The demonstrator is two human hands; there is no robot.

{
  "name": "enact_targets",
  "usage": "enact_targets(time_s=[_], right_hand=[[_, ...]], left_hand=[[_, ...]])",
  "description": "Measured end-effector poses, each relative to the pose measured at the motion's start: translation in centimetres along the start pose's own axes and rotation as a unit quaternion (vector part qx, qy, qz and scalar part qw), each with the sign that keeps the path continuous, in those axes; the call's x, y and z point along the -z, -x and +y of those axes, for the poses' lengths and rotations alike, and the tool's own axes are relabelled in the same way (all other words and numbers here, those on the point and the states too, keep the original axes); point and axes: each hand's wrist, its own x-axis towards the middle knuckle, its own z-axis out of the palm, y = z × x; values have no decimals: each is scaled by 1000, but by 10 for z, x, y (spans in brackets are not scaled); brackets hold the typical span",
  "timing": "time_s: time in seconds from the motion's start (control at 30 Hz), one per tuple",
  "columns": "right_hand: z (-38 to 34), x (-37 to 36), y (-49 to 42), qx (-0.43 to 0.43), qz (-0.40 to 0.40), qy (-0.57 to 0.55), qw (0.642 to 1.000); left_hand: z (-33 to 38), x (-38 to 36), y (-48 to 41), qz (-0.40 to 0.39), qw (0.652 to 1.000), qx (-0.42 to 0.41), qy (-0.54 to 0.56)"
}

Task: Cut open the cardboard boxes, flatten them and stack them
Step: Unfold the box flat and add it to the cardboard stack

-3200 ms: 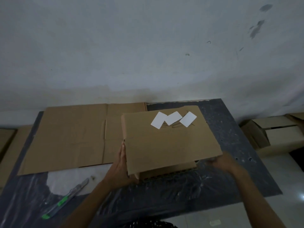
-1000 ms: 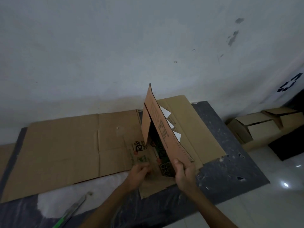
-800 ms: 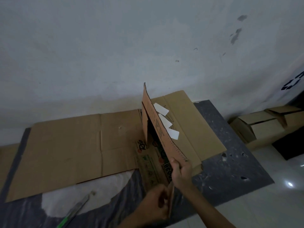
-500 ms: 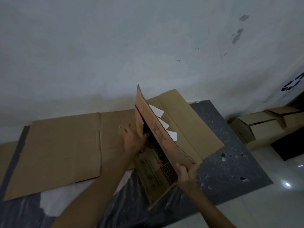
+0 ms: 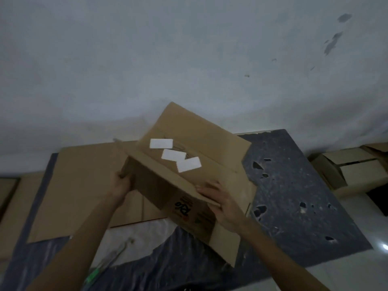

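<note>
Head view: you have one cardboard box (image 5: 201,143) in the air, tilted, between your two hands and over the middle of the table (image 5: 294,185). Its upper panel carries three white labels (image 5: 173,154) in a slanting row. One flattened sheet (image 5: 84,181) lies on the left half of the table, partly behind the box's left end. One cutter (image 5: 105,267) with a green end lies near the front left edge. On the floor to the right stand at least two more floor boxes (image 5: 352,171).

Your left hand (image 5: 122,183) grips the box's left corner, curled round the edge. Your right hand (image 5: 220,203) rests on the near right part of the upper panel, its fingers (image 5: 204,187) straight and spread flat on the cardboard, pinching nothing.

The fingertips of your left hand are hidden behind the cardboard. The print on the box's near side is too dark and blurred to read. The cutter is smeared, so its blade cannot be made out. The floor boxes are cut off by the frame edge, as is the brown cardboard (image 5: 10,196) at far left.
</note>
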Motion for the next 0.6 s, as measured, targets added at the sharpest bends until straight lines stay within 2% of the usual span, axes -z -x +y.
enact_targets(time_s=[0.1, 0.23, 0.3, 0.4, 0.47, 0.5, 0.57, 0.6], right_hand=[[11, -37, -18, -12, -99, 62, 993], [20, -71, -34, -56, -263, 141, 953], [27, -85, -38, -68, -312, 157, 935], [44, -102, -41, -80, -398, 206, 891], [51, -108, -42, -89, -429, 211, 874], [52, -109, -44, -92, -433, 201, 874], [54, -105, -45, -110, -416, 167, 887], [56, -101, -45, -131, -371, 156, 906]], left_hand=[[-13, 31, 8, 6, 995, 60, 86], [-42, 60, 16, 38, 971, 142, 187], [-59, 68, 24, 69, 951, 175, 245], [-86, 65, 36, 100, 903, 192, 372], [-100, 57, 44, 122, 887, 197, 399], [-102, 50, 48, 117, 892, 202, 388], [-108, 33, 54, 80, 915, 219, 329], [-115, 23, 55, 57, 926, 223, 299]])
